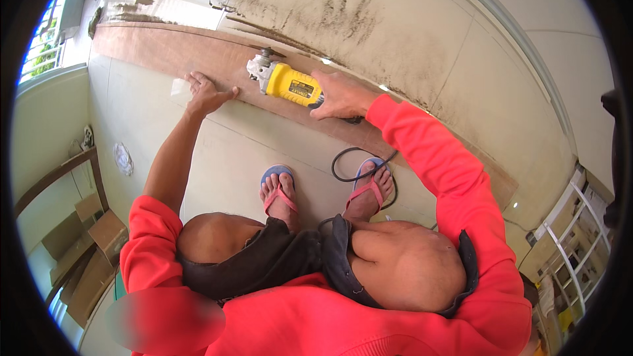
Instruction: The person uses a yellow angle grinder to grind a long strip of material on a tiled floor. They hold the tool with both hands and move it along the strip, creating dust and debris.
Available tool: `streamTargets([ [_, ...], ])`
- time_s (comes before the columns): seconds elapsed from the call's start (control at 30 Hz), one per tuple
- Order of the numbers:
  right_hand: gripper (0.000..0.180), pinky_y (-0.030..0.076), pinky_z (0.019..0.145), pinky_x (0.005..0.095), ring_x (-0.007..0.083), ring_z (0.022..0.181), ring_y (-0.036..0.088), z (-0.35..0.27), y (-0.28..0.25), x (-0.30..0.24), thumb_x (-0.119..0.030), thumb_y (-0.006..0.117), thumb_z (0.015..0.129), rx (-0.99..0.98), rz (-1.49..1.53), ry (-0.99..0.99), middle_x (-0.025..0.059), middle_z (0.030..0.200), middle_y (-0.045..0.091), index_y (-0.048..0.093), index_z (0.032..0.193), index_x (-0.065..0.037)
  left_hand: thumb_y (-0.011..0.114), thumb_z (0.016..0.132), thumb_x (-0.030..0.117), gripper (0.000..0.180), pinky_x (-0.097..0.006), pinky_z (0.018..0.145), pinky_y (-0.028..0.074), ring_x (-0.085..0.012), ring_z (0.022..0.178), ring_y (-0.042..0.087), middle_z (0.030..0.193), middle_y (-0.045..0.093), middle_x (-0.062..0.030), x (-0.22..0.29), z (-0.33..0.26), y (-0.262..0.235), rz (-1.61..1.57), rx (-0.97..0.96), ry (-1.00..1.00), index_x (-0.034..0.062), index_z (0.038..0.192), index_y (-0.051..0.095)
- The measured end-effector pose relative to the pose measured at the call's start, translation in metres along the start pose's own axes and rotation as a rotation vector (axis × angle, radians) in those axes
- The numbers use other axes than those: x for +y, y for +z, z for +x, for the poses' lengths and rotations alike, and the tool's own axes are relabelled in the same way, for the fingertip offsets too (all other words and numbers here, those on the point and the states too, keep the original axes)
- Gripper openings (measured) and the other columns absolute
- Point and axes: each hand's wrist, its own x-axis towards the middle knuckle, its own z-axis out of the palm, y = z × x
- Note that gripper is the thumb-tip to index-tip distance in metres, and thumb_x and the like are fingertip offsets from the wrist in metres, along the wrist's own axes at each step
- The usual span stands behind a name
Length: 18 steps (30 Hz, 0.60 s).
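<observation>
A long reddish-brown wooden board [158, 48] lies across the tiled floor in front of my feet. My right hand [345, 95] is wrapped round the rear of a yellow angle grinder [292, 86], whose grey metal head points left. The grinder's dark disc [269, 51] sits at the board's far edge; whether it touches the wood I cannot tell. My left hand [206, 95] rests with spread fingers on the near edge of the board, left of the grinder. A black cord [337, 164] loops from near the grinder down past my right foot.
Dark dust [343, 21] is scattered on the tiles beyond the board. My sandalled feet [279, 191] stand close to its near side. Cardboard boxes [107, 232] lie at the left under a brown frame, and a white metal rack [575, 250] stands at the right.
</observation>
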Motion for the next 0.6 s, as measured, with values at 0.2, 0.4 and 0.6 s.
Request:
streamTargets([
  [0.2,0.075,0.056,0.089,0.0493,0.0470,0.103,0.070,-0.0041,-0.0032,-0.0044,-0.033,0.084,0.074,-0.003,-0.008,-0.003,0.0343,0.107,0.071,0.054,0.127,0.010,0.089,0.075,0.065,0.157,-0.057,0.130,0.017,-0.0575,0.160,0.001,0.167,-0.017,-0.0443,0.0015,-0.0023,-0.0011,-0.002,0.008,0.005,-0.0172,0.159,-0.016],
  [0.4,0.074,0.057,0.088,0.0501,0.0470,0.101,0.070,-0.0060,-0.0048,-0.0045,-0.033,0.084,0.073,-0.018,-0.002,0.006,0.0333,0.105,0.071,0.054,0.125,0.009,0.089,0.075,0.065,0.158,-0.059,0.129,0.019,-0.0587,0.159,0.001,0.167,-0.017,-0.0446,0.0035,-0.0028,-0.0023,0.013,0.007,-0.004,-0.0175,0.158,-0.017],
  [0.6,0.073,0.057,0.088,0.0504,0.0472,0.101,0.070,-0.0080,-0.0047,-0.0031,-0.034,0.084,0.074,-0.017,-0.012,0.007,0.0332,0.105,0.071,0.053,0.125,0.008,0.089,0.075,0.065,0.158,-0.060,0.129,0.020,-0.0611,0.158,0.004,0.167,-0.018,-0.0440,0.0010,-0.0006,-0.0003,-0.005,0.006,-0.003,-0.0165,0.159,-0.018],
])
